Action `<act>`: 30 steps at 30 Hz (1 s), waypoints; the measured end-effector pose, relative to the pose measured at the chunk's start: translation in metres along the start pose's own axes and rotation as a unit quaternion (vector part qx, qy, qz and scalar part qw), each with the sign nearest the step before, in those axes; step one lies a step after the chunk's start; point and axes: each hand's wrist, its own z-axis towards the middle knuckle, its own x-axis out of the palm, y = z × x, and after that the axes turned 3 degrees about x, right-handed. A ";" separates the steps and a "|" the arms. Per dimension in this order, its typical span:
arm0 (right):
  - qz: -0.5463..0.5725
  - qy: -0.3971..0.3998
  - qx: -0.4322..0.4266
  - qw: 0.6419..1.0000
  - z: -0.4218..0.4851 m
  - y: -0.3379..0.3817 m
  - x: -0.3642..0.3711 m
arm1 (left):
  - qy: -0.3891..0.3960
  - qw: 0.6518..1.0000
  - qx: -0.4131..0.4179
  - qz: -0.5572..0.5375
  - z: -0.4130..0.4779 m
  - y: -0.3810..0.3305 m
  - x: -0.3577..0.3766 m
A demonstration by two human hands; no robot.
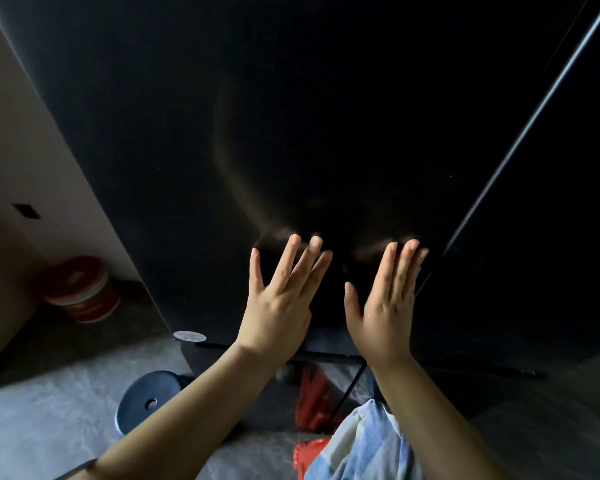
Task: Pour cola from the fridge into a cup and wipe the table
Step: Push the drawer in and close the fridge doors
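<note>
A tall black fridge door fills most of the head view, glossy enough to show faint reflections of my fingers. My left hand is raised against it with fingers straight and spread, fingertips at the door's surface. My right hand is beside it, fingers straight and together, tips near the door's right edge. Neither hand holds anything. No cola, cup or cloth is in sight.
A red and white bucket stands on the floor at the left by the beige wall. A dark blue round disc lies on the grey floor below the fridge. A second black panel lies right of the door edge.
</note>
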 end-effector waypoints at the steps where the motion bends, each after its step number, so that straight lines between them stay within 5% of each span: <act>1: 0.004 -0.002 0.002 1.000 0.000 0.001 0.000 | 0.002 1.000 0.000 -0.003 -0.001 0.000 -0.002; 8: 0.068 -0.043 0.018 0.997 0.001 0.016 -0.007 | 0.004 0.996 0.008 -0.089 -0.012 0.014 -0.021; 13: 0.117 -0.088 -0.010 0.989 0.009 0.049 -0.018 | 0.054 0.987 -0.107 -0.111 -0.054 0.044 -0.032; 21: 0.234 0.112 -0.152 0.954 -0.010 0.169 -0.011 | 0.047 0.957 -0.285 -0.031 -0.153 0.115 -0.101; 30: 0.329 0.245 -0.334 0.849 -0.081 0.365 -0.024 | 0.070 0.863 -0.493 0.083 -0.331 0.150 -0.228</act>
